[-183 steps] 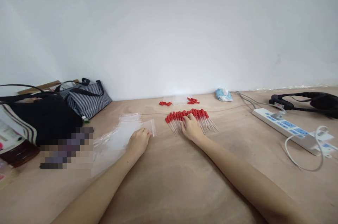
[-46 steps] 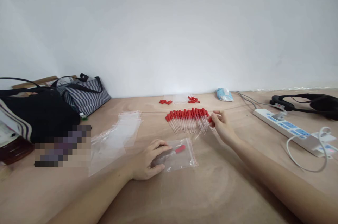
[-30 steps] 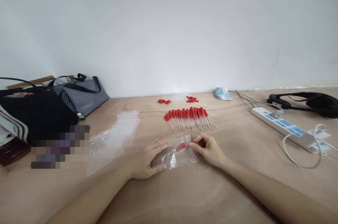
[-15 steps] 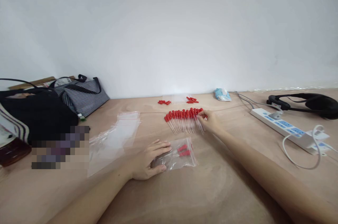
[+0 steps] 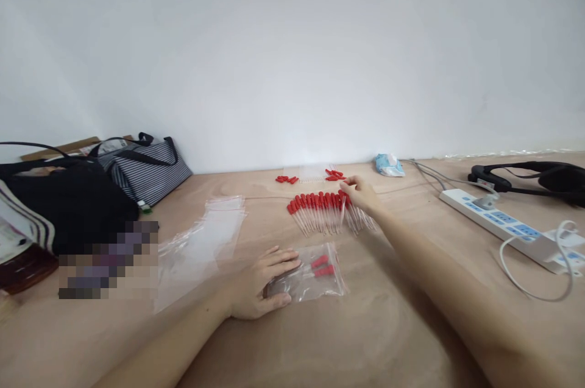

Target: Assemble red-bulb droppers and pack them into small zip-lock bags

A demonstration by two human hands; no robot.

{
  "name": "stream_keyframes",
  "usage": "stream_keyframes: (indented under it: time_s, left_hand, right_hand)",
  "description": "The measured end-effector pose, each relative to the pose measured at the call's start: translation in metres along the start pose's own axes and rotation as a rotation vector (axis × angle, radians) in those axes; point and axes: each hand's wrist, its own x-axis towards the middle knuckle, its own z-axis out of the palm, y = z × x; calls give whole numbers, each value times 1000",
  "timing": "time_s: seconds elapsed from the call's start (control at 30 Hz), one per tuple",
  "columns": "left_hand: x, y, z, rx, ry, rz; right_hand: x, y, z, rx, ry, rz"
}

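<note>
My left hand [image 5: 267, 283] lies with fingers spread on a clear zip bag [image 5: 305, 290], pressing it to the table. Two droppers with red bulbs [image 5: 323, 270] are inside the bag; their tubes are partly under my fingers. Beyond it, several clear droppers [image 5: 315, 208] with red bulbs lie side by side in a fanned row, tips toward me. At the row's right part, my right hand [image 5: 359, 192] pinches the bulb of one dropper [image 5: 342, 208]. That hand partly hides the bulbs at the right end.
Loose red bulbs [image 5: 287, 179] and clear tubes [image 5: 312, 178] lie near the wall. Overlapping empty zip bags [image 5: 223, 223] are at left, bags including a striped bag [image 5: 146, 169] behind. A blue-white packet [image 5: 389, 165], a power strip [image 5: 498, 223] and a black headset [image 5: 525, 178] lie right.
My right hand has moved slightly up and away from me at the row, uncovering tubes at its right end. My left hand stays on the zip bag. The view has shifted slightly.
</note>
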Motion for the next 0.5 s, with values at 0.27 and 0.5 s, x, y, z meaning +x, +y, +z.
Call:
stream_keyframes:
  time_s: [0.27, 0.5]
  left_hand:
    - [2, -3, 2, -5, 22, 30]
    - [3, -4, 2, 34, 8, 22]
  right_hand:
    - [-83, 3, -37, 688, -38, 220]
    - [-116, -8, -23, 782, -123, 324]
